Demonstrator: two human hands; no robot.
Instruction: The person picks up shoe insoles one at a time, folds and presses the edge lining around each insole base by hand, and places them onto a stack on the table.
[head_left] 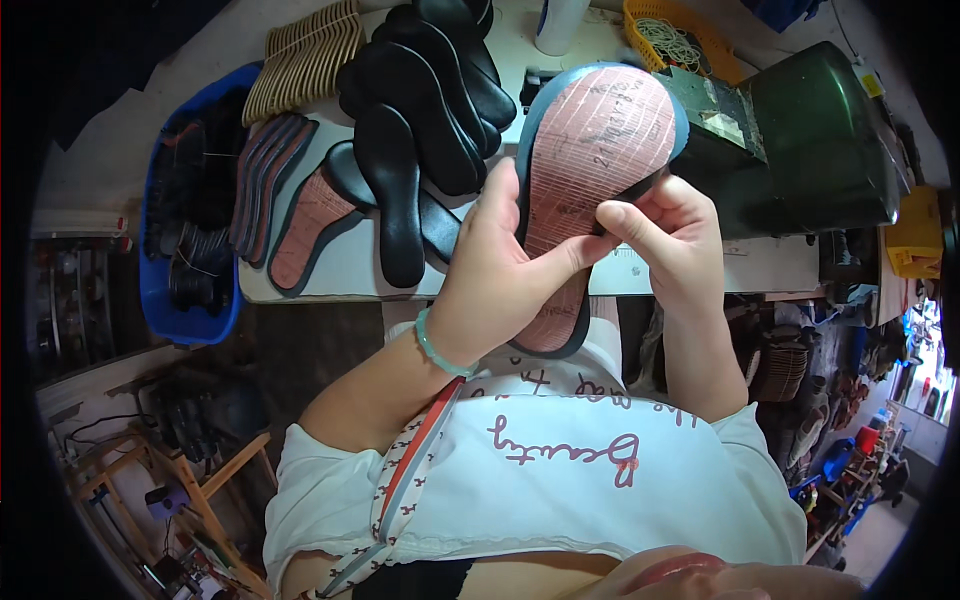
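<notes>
A shoe insole point(597, 140) with a pinkish-brown, line-patterned underside and a dark blue-black edge is held up above the table's front edge. Pen marks show on its wide end, which points away from me. My left hand point(505, 265) grips its left side, thumb lying across the narrow waist. At the right edge of the waist, my right hand point(670, 225) pinches the insole between thumb and fingers. Black insoles point(390, 190) lie in an overlapping heap left of my hands, and another pinkish insole point(310, 225) rests beside them, underside up.
Bundled tan insole-shaped pieces point(305, 60) and a stack of dark insoles point(268, 185) sit at the table's left. Beyond them is a blue basket point(150, 290) holding dark bundles. A green machine point(820, 140) stands right, near a yellow basket point(715, 45) of cord.
</notes>
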